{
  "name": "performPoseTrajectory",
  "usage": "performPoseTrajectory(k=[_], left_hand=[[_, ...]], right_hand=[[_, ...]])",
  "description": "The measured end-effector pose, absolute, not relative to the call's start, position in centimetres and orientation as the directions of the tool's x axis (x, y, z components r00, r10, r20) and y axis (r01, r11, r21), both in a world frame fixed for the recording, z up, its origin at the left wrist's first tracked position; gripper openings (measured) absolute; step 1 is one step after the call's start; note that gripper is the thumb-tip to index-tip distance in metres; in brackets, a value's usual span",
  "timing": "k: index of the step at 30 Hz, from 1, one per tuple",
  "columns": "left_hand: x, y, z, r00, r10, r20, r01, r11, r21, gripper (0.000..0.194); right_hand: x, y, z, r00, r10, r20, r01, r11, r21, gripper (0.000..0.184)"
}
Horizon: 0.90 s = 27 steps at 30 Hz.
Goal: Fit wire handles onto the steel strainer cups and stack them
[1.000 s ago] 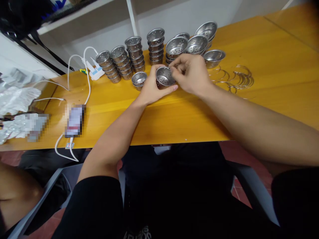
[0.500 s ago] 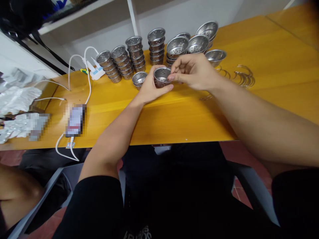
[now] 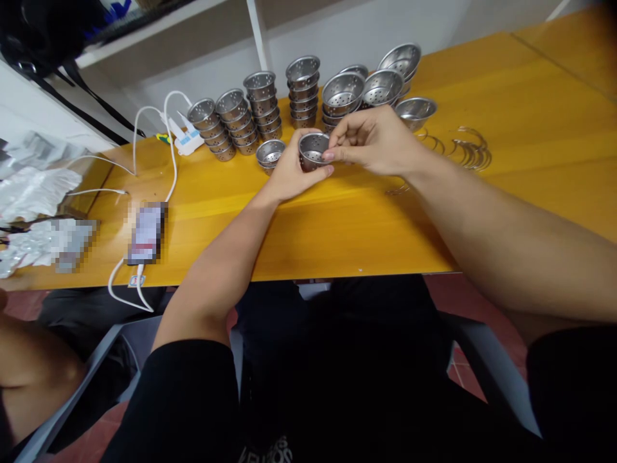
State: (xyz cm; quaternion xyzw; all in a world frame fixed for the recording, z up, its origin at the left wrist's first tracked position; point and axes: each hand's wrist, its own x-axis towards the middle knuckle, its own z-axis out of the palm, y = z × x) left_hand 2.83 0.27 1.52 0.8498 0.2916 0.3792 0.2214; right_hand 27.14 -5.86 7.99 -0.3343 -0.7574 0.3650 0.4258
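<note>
A small perforated metal strainer basket (image 3: 313, 154) is tilted slightly in my left hand (image 3: 292, 170), whose fingers and thumb wrap its side. At the basket's right rim my right hand (image 3: 369, 141) is closed in a pinch, the thumb and fingertips against the rim. What the fingertips hold, if anything, is too small to make out. Just left of my left hand stands a short stack of baskets (image 3: 270, 154). Several thin curved wire handles (image 3: 472, 151) lie on the table beyond my right wrist.
Tall stacks of strainer baskets (image 3: 260, 106) line the back of the wooden table (image 3: 337, 238), with wider baskets (image 3: 383, 87) to their right. A phone (image 3: 146, 233), white cables (image 3: 173, 151), a power strip (image 3: 187, 138) and plastic bags (image 3: 38, 193) are at left. Another person's bare limb (image 3: 38, 373) shows lower left.
My right thumb and fingertips have shifted very slightly left along the basket's rim. My left hand keeps its hold, and the stacks stay where they were.
</note>
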Motion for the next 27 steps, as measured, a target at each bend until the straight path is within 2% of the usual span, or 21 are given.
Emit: performPoseTrajectory(k=[6, 12, 19, 27], left_hand=[[2.8, 0.6, 1.4, 0.493, 0.677, 0.546, 0.305, -0.722, 0.621, 0.098], [2.4, 1.5, 1.1, 0.478, 0.694, 0.539, 0.343, -0.712, 0.613, 0.100], [2.2, 1.9, 0.8, 0.512, 0.665, 0.544, 0.330, -0.737, 0.590, 0.111], [2.2, 1.2, 1.0, 0.534, 0.641, 0.551, 0.319, -0.756, 0.571, 0.108]], right_hand=[[27.2, -5.2, 7.6, -0.317, 0.788, 0.528, 0.168, 0.595, -0.786, 0.071], [27.6, -5.8, 7.8, -0.349, 0.728, 0.590, 0.353, 0.686, -0.637, 0.041], [27.7, -6.2, 8.2, -0.450, 0.713, 0.538, 0.371, 0.697, -0.614, 0.034], [27.9, -5.4, 7.2, -0.482, 0.668, 0.567, 0.366, 0.741, -0.562, 0.022]])
